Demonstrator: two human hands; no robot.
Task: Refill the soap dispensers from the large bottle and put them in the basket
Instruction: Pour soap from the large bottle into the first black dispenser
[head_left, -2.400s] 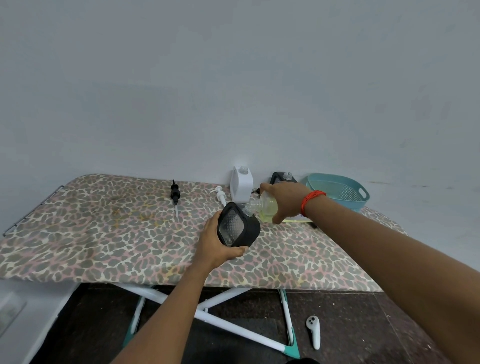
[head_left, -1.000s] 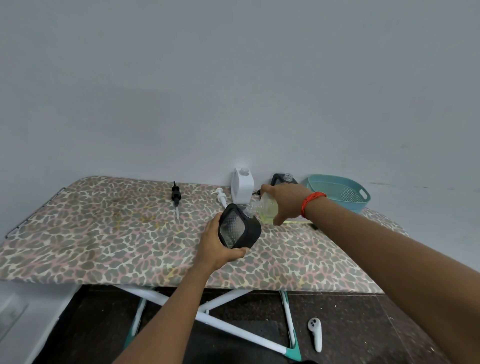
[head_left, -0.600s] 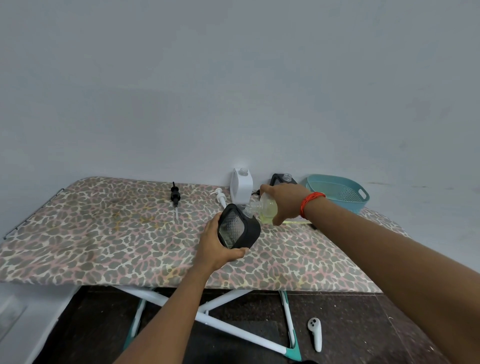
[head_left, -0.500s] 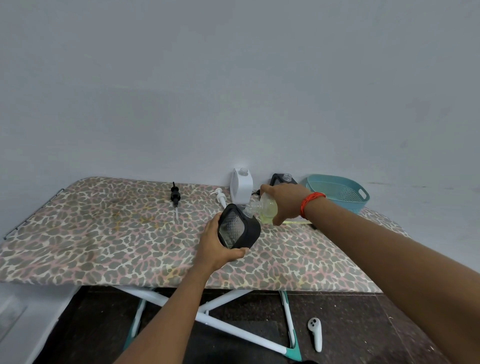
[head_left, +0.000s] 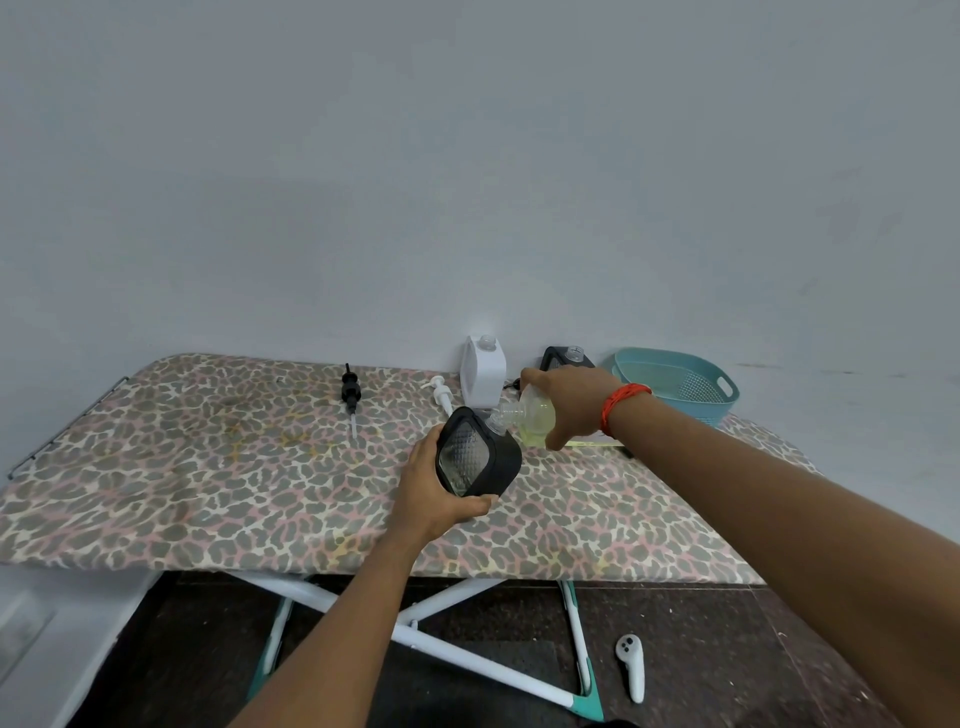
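Dispenser (head_left: 478, 457) tilted over tabletop (head_left: 208, 467), our left hand (head_left: 431, 493) curled round it | our right hand (head_left: 566, 400) grips bottle (head_left: 530, 415), neck at dispenser's mouth | basket (head_left: 675, 384) at far right corner

Leopard-print board (head_left: 208, 467), teal basket (head_left: 675, 364), black dispenser (head_left: 501, 460)

clear bottle of yellowish soap (head_left: 531, 415) is tipping onto the tilted black square dispenser (head_left: 480, 453), teal plastic basket (head_left: 691, 408) sitting back right
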